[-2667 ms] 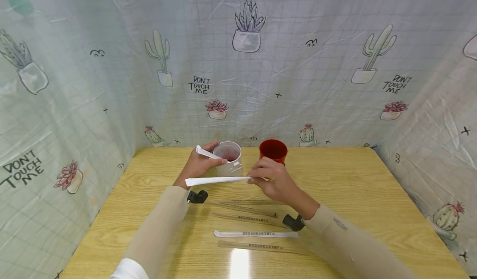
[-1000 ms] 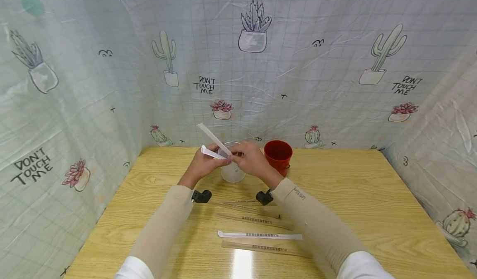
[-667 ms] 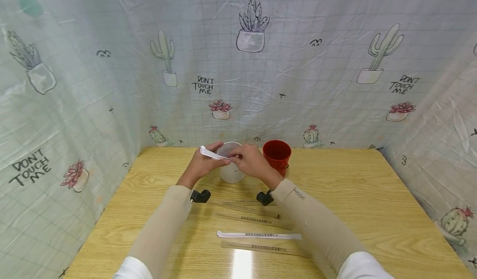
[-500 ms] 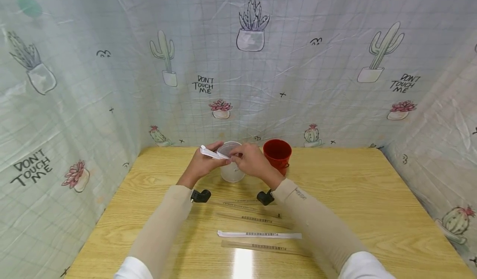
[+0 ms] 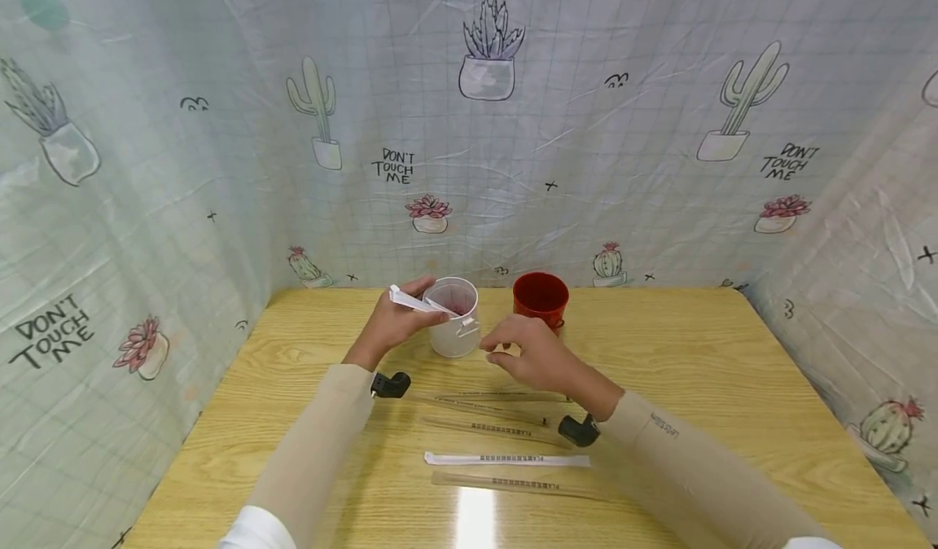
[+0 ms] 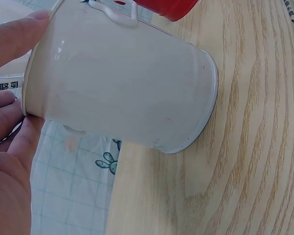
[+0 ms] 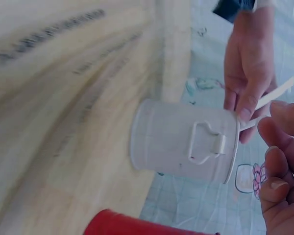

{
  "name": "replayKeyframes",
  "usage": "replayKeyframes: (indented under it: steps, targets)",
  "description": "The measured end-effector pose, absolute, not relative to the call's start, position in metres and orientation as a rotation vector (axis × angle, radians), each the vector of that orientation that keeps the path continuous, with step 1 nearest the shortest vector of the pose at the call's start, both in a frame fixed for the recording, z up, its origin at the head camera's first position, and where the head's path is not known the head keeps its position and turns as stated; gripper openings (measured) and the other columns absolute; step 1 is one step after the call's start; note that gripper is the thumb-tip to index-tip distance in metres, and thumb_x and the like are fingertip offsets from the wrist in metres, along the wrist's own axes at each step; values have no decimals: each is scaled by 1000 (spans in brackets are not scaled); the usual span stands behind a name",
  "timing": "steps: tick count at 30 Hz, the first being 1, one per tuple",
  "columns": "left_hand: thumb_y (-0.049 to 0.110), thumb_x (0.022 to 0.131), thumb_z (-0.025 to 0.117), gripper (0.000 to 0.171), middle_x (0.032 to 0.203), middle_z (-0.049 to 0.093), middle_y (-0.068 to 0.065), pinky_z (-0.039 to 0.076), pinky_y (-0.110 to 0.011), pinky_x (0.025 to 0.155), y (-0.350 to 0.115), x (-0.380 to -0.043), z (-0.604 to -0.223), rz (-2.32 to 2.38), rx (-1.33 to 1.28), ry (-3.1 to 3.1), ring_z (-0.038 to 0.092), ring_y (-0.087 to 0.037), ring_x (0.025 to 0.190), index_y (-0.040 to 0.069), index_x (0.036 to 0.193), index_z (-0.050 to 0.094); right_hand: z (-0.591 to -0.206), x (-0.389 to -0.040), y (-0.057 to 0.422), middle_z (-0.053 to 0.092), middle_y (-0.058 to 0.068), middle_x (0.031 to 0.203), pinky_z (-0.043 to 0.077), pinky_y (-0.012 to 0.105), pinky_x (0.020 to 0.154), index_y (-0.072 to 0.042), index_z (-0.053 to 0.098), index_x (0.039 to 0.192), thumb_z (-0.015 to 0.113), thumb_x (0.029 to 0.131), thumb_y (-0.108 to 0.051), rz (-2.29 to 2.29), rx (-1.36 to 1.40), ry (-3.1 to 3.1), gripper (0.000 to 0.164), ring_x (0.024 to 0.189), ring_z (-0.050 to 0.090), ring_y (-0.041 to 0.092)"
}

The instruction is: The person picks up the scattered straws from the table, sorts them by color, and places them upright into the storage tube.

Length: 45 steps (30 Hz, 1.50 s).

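My left hand (image 5: 392,321) grips the rim of a small white bucket (image 5: 454,339), thumb on the near side and fingers behind. White paper-wrapped straws (image 5: 412,299) stick out of the bucket, slanting up and left past the thumb. A side handle (image 7: 202,143) shows on the bucket wall in the right wrist view. To the right of the bucket, my right hand (image 5: 538,357) hovers over the table with loosely curled fingers and holds nothing. A gap shows between its thumb and fingertips (image 7: 274,161) in the right wrist view.
A red bucket (image 5: 541,292) stands behind the right hand. On the wooden table (image 5: 696,386) in front lie a white wrapped straw (image 5: 506,459) and several brown wrapped straws (image 5: 513,482), roughly side by side. A patterned cloth (image 5: 557,231) rises behind the table.
The right hand carried a white wrapped straw from in front to the bucket and lowered it in beside the other. It has since let go and drawn back right; the left hand stays.
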<state>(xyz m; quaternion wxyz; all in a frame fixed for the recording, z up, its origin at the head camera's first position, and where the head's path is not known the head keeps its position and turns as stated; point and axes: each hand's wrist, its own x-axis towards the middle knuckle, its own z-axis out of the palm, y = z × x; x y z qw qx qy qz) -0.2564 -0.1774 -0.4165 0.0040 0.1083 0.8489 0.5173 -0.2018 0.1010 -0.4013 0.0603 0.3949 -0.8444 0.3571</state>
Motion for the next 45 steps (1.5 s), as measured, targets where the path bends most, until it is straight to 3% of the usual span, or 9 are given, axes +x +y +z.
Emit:
replayKeyframes:
  steps: [5, 17, 24, 35, 45]
  targets:
    - [25, 85, 87, 77, 157, 54, -13, 45, -53, 118, -178, -257, -417, 1595, 363, 2683, 52, -38, 145, 5, 151, 55, -409, -182, 125, 80, 2, 97, 60, 36, 80, -12, 82, 105, 81, 88, -6, 1037, 1280, -2587, 18, 89, 69, 20]
    - [28, 84, 87, 78, 157, 54, -11, 45, -53, 119, -179, -260, -419, 1573, 362, 2688, 51, -35, 146, 7, 151, 55, -449, -148, 172, 77, -8, 90, 52, 19, 71, -16, 83, 104, 81, 89, -8, 1088, 1294, -2845, 17, 81, 58, -1]
    - [29, 83, 89, 78, 156, 56, -9, 48, -51, 117, -180, -261, -419, 1586, 348, 2682, 53, -33, 145, 9, 151, 56, -465, -135, 183, 77, -12, 95, 54, 21, 78, -17, 83, 102, 84, 85, -9, 943, 1360, -2870, 19, 82, 55, -4]
    - [31, 84, 88, 80, 158, 54, -8, 46, -51, 118, -180, -260, -419, 1581, 358, 2668, 50, -32, 148, 10, 153, 54, -465, -128, 181, 71, -16, 91, 50, 18, 72, -21, 81, 99, 80, 87, -5, 822, 1399, -2986, 20, 82, 52, -5]
    - [30, 84, 88, 79, 159, 53, -8, 46, -53, 119, -181, -258, -419, 1581, 356, 2668, 49, -33, 148, 10, 153, 54, -465, -125, 174, 61, -15, 93, 53, 21, 78, -20, 69, 99, 71, 95, -5, 523, 1508, -3043, 17, 87, 50, -2]
